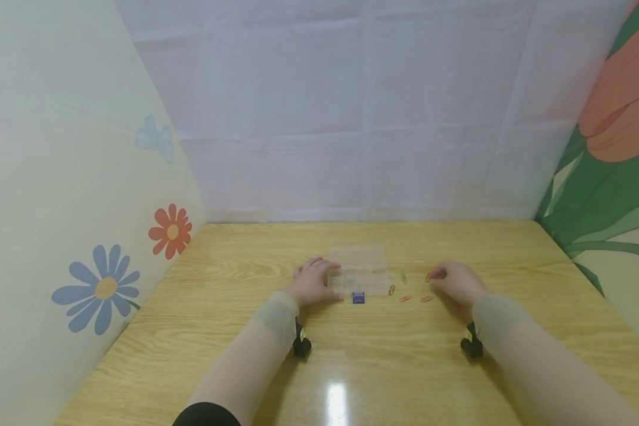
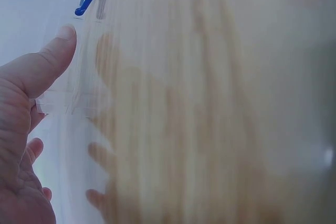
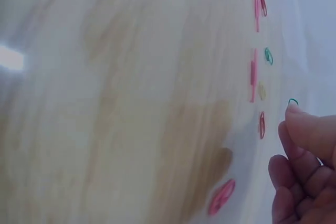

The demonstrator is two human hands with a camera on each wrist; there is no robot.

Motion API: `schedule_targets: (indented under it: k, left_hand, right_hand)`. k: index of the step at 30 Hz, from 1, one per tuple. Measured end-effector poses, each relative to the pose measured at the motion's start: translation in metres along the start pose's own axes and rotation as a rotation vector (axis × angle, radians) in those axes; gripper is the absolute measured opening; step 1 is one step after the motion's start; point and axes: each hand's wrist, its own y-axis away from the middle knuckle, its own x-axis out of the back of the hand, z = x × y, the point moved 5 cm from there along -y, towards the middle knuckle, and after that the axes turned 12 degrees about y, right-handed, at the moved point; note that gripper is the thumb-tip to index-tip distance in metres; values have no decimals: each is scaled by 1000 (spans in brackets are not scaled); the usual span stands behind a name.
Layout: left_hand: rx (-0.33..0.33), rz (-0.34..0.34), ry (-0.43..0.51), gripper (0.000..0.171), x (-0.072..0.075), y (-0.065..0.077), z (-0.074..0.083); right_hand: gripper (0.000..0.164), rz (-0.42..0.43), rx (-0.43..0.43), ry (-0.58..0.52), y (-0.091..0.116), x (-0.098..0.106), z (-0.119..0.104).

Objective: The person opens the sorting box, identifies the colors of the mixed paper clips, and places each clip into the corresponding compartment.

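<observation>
A clear plastic compartment box (image 1: 371, 289) with a blue latch (image 1: 358, 297) at its front lies on the table, its transparent lid (image 1: 358, 254) folded open to the back. My left hand (image 1: 314, 282) grips the left end of the box, thumb at the front and fingers spread toward the far side. Between thumb and forefinger, my right hand (image 3: 310, 156) pinches a green paper clip (image 3: 293, 101); only its looped end shows. Paper clips lie between box and right hand: a green one (image 1: 404, 278), an orange-brown one (image 1: 391, 290) and pink ones (image 1: 406, 299).
Beneath the right hand lies a pinkish-red clip (image 3: 221, 198). The wooden table (image 1: 383, 367) ends at a white cloth backdrop (image 1: 319, 118). Flower-printed panels stand at left and right. Each wrist wears a small black camera (image 1: 301, 343).
</observation>
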Motion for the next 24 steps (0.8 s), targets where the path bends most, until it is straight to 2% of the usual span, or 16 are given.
schedule_targets:
  k: [6, 14, 24]
  left_hand:
    - [-3, -1, 1, 77, 0, 0, 1]
    - [-4, -1, 24, 77, 2, 2, 3]
    - [0, 5, 8, 79, -1, -1, 0]
  right_hand:
    - [24, 14, 3, 28, -1, 2, -9]
    - [25, 29, 8, -67, -1, 2, -21]
    - [20, 48, 51, -6, -8, 0, -40]
